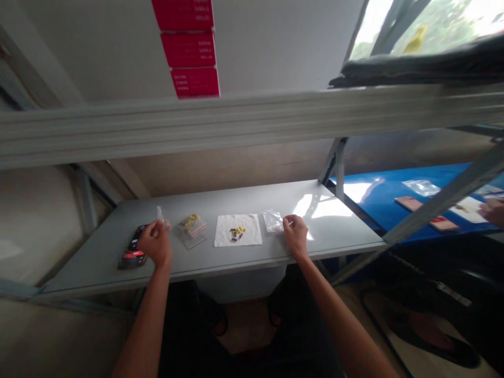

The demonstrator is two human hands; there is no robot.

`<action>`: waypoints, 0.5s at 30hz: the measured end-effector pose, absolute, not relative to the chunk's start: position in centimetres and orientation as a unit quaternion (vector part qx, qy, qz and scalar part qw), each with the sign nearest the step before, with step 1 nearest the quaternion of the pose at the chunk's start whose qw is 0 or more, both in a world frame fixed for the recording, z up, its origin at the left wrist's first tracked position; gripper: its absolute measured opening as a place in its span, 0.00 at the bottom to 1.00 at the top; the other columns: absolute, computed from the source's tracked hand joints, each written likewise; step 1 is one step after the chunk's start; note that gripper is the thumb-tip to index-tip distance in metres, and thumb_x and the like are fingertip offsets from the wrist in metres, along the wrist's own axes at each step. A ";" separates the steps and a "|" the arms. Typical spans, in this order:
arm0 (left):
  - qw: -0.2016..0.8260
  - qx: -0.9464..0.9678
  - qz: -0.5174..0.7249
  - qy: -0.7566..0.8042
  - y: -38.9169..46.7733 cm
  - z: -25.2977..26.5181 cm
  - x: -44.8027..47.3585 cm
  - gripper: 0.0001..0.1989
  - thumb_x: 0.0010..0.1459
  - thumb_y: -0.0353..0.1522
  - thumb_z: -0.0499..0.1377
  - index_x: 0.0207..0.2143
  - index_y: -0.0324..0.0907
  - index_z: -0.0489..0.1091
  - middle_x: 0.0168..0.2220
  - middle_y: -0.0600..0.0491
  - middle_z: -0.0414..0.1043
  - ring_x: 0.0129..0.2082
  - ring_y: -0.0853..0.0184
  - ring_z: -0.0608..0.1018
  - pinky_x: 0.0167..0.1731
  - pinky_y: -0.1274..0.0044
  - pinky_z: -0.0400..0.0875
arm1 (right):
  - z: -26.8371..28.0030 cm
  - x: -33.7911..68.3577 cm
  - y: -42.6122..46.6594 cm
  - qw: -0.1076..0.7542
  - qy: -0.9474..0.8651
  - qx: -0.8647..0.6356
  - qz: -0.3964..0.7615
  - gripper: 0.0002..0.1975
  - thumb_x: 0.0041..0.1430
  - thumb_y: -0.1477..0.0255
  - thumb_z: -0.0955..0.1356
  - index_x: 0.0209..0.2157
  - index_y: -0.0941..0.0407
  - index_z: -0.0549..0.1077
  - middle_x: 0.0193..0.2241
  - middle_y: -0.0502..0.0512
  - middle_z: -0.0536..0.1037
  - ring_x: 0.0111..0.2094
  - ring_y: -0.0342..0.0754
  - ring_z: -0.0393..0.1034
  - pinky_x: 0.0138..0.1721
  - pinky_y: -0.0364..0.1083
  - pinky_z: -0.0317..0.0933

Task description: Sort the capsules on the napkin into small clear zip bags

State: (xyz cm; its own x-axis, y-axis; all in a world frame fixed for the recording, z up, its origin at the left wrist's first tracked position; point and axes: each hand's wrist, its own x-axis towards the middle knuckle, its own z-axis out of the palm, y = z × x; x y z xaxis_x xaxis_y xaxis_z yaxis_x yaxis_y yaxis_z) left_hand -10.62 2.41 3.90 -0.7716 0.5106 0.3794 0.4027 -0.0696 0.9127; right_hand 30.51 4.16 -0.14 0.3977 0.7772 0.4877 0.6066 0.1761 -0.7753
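Note:
My left hand (155,242) is raised over the left part of the grey shelf, its fingers closed on a small clear plastic bag (159,214). On the right, my right hand (295,234) pinches the edge of another clear plastic bag (271,220) lying on the shelf. Between the hands a white cloth (252,231) lies flat, with small yellow and dark brown pieces (237,232) in its middle. Left of the cloth are zip bags (192,241), with yellow pieces (190,222) in or on them. What the small pieces are, I cannot make out.
A phone (136,241) lies beside my left hand. Red boxes (195,82) stand on the upper shelf (252,121), above my hands. Right of the metal post, a blue table (362,194) holds a pink phone (427,212) and another person's hand (494,210).

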 end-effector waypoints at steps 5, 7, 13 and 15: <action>0.026 0.394 0.650 0.649 -1.2 5.1 -6.6 0.18 0.58 0.43 0.61 0.41 0.37 0.78 0.37 0.47 0.80 0.28 0.64 0.81 0.31 0.72 0.79 | 2.2 26.3 2.5 0.550 -0.607 -0.569 0.070 0.10 0.62 0.68 0.63 0.32 0.55 0.74 0.32 0.56 0.76 0.28 0.46 0.64 0.35 0.46 0.60; 0.048 0.419 0.656 0.626 -2.7 4.9 -3.8 0.16 0.59 0.42 0.62 0.41 0.39 0.78 0.38 0.47 0.80 0.31 0.63 0.82 0.33 0.71 0.79 | 3.7 22.7 1.6 0.544 -0.657 -0.497 0.161 0.09 0.63 0.69 0.64 0.32 0.55 0.75 0.30 0.54 0.77 0.27 0.45 0.66 0.33 0.45 0.60; 0.017 0.568 0.592 0.571 -5.0 5.2 2.0 0.09 0.63 0.38 0.60 0.36 0.45 0.79 0.40 0.48 0.79 0.41 0.60 0.81 0.46 0.67 0.78 | 7.1 14.0 0.9 0.474 -0.708 -0.364 0.376 0.09 0.62 0.65 0.69 0.32 0.55 0.78 0.27 0.52 0.80 0.28 0.46 0.75 0.29 0.42 0.65; -0.006 0.606 0.562 0.563 -4.9 5.6 2.0 0.09 0.63 0.38 0.60 0.34 0.46 0.79 0.39 0.48 0.79 0.42 0.59 0.81 0.48 0.66 0.77 | 7.3 13.6 1.3 0.463 -0.699 -0.366 0.403 0.11 0.61 0.66 0.68 0.27 0.55 0.78 0.23 0.52 0.78 0.27 0.47 0.76 0.28 0.42 0.66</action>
